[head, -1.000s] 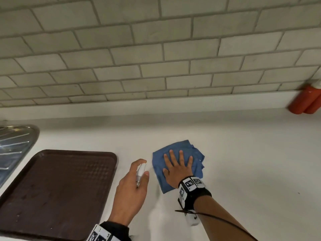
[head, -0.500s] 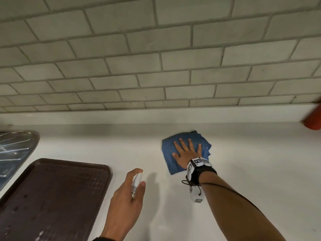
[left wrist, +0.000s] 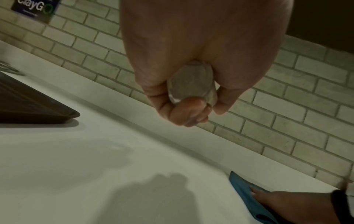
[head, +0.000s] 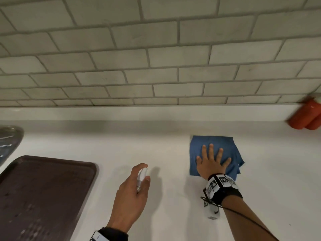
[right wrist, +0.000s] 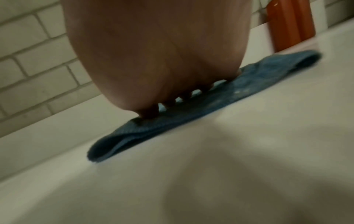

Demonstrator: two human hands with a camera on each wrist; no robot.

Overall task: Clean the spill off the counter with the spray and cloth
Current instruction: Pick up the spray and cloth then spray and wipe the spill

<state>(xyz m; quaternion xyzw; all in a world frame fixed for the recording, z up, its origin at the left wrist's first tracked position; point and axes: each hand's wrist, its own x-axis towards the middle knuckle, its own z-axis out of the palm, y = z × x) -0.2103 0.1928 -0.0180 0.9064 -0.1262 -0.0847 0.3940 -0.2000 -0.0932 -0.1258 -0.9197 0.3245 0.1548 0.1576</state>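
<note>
- Head view: cloth (head: pixel 215 153), blue and folded into a rough square, lies flat on the white surface (head: pixel 173 214) close to the backsplash, with loose layers bunched at its edge farthest from the brown tray (head: pixel 43 197).
- The right hand (head: pixel 212 164) lies on top of the cloth with fingers straight and spread, gripping nothing; a flat palm like this likely spreads pressure for wiping.
- The left hand (head: pixel 132 193), between the tray and the cloth, is curled round a small clear spray bottle (head: pixel 141 177), forefinger arched over its top, probably so a fresh squirt is ready.
- Two red bottles (head: pixel 307 117) stand against the wall, well beyond the cloth from the tray; part of a steel sink (head: pixel 8 141) shows behind the tray's far corner.
- Left wrist view: the fingers (left wrist: pixel 189 112) and thumb wrap the bottle's clear round base (left wrist: pixel 191 84), held clear above the surface.
- A faint wet sheen (left wrist: pixel 114 153) marks the surface between the tray's corner (left wrist: pixel 63 113) and the cloth (left wrist: pixel 247 195), so I judge some wiping is left there.
- Right wrist view: blurred; the fingertips (right wrist: pixel 151 112) bear down on the cloth (right wrist: pixel 210 104), which shows a waffle-like weave, doubled folds at its edge and a pale fleck or two.
- The red bottles (right wrist: pixel 291 22) stand just behind the cloth here.
</note>
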